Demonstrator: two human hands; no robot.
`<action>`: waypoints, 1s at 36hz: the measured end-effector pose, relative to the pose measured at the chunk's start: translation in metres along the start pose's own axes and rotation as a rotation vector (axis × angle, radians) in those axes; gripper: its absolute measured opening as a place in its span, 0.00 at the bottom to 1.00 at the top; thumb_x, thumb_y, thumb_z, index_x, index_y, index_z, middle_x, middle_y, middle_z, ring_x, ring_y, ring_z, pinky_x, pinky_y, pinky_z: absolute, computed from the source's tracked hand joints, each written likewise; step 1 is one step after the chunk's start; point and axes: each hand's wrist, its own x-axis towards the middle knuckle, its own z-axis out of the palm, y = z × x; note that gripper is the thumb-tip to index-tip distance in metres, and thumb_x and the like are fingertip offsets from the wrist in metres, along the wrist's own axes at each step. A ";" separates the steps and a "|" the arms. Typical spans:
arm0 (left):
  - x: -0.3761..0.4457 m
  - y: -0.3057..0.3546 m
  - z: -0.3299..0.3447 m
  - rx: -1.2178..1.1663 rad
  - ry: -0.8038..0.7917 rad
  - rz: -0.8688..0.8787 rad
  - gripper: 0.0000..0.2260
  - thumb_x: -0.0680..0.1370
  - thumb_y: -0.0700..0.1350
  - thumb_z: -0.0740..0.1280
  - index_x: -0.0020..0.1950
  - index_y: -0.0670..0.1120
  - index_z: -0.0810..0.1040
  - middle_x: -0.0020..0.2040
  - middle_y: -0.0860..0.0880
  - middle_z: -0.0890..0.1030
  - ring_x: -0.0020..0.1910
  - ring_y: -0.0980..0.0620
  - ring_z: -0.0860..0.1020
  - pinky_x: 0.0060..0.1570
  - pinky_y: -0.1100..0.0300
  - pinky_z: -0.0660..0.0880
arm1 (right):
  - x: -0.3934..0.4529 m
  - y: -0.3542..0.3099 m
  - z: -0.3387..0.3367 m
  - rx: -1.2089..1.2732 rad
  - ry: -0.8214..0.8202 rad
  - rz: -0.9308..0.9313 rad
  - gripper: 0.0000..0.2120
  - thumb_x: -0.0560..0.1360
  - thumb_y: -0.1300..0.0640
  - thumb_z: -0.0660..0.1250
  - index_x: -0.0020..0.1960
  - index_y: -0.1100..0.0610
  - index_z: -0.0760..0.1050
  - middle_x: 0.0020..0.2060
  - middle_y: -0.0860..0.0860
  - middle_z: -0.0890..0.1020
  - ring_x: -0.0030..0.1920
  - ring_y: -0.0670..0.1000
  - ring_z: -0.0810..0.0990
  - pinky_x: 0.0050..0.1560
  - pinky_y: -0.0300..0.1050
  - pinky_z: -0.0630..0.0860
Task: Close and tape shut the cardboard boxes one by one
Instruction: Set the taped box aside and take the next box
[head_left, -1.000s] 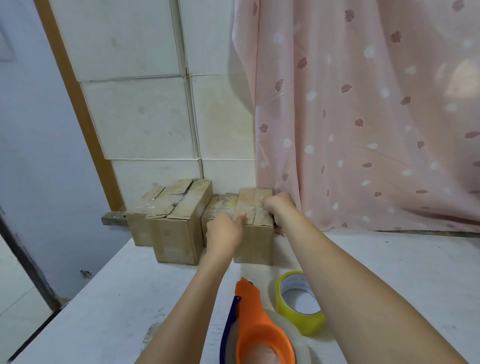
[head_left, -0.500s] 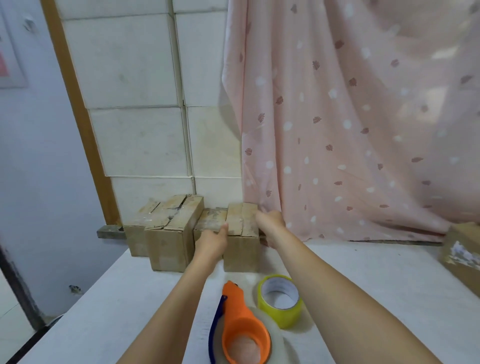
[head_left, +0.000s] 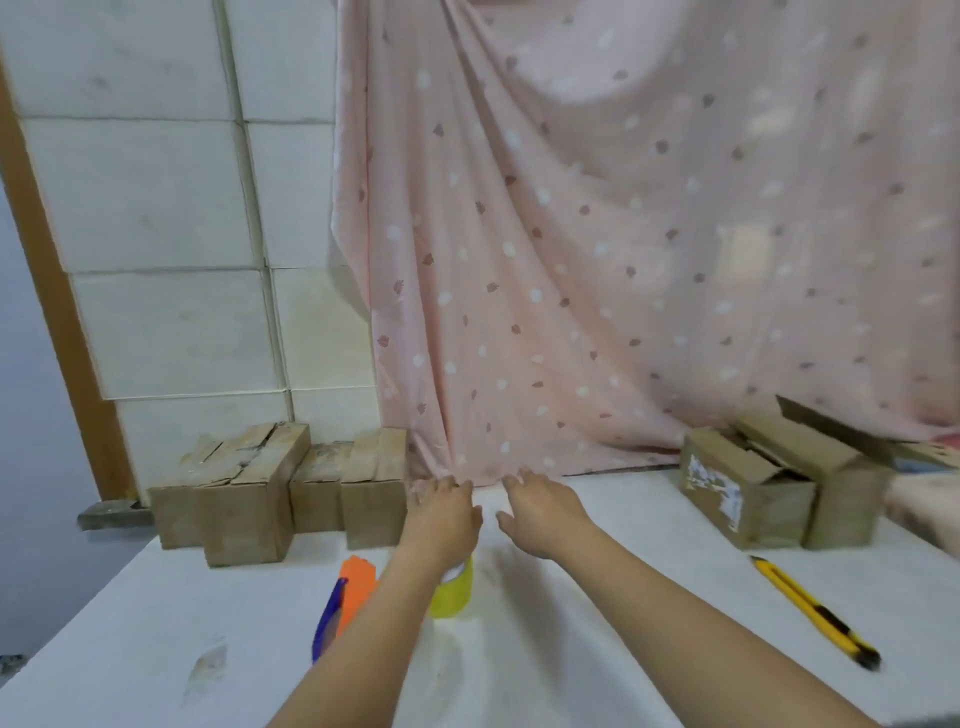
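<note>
Hands hover empty over the white desk (head_left: 597, 597): the left hand (head_left: 441, 512) and the right hand (head_left: 540, 512) float side by side near the back edge, fingers loosely spread and gripping nothing, just in front of the pink curtain (head_left: 597, 260). Closed cardboard boxes (head_left: 280, 483) sit packed together at the back left corner against the tiled wall (head_left: 171, 234), the nearest just left of the left hand. At the back right, well apart from both hands, an open cardboard box (head_left: 748, 491) waits with its flaps up, apparently next in line. A yellow tape roll (head_left: 453, 592) and an orange tape dispenser (head_left: 349, 587) lie partly hidden under the left forearm, and a yellow utility knife (head_left: 815, 613) rests near the right edge. Reaching across for the open box, the right arm could sweep that knife off the desk, its blade state being too blurred to tell; the left forearm could likewise knock the roll rolling, and raised flaps may snag the curtain hem.
</note>
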 end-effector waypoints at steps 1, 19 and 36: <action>0.000 0.014 0.003 0.011 -0.005 0.007 0.19 0.83 0.54 0.55 0.71 0.46 0.68 0.69 0.45 0.71 0.71 0.41 0.67 0.69 0.46 0.63 | -0.008 0.011 -0.001 -0.006 -0.003 0.023 0.25 0.82 0.45 0.58 0.74 0.58 0.64 0.70 0.58 0.69 0.68 0.60 0.71 0.63 0.54 0.70; -0.008 0.230 0.034 -0.019 -0.044 0.286 0.18 0.85 0.51 0.51 0.69 0.44 0.70 0.66 0.45 0.74 0.66 0.45 0.72 0.67 0.51 0.65 | -0.131 0.188 -0.019 -0.058 0.017 0.348 0.16 0.82 0.48 0.58 0.61 0.58 0.72 0.59 0.56 0.77 0.56 0.58 0.78 0.45 0.48 0.69; 0.021 0.322 0.048 0.055 -0.041 0.405 0.17 0.84 0.48 0.53 0.69 0.45 0.70 0.64 0.44 0.74 0.62 0.44 0.74 0.65 0.49 0.68 | -0.159 0.278 -0.025 0.043 0.026 0.536 0.10 0.81 0.50 0.58 0.56 0.56 0.71 0.58 0.56 0.77 0.53 0.58 0.78 0.44 0.46 0.69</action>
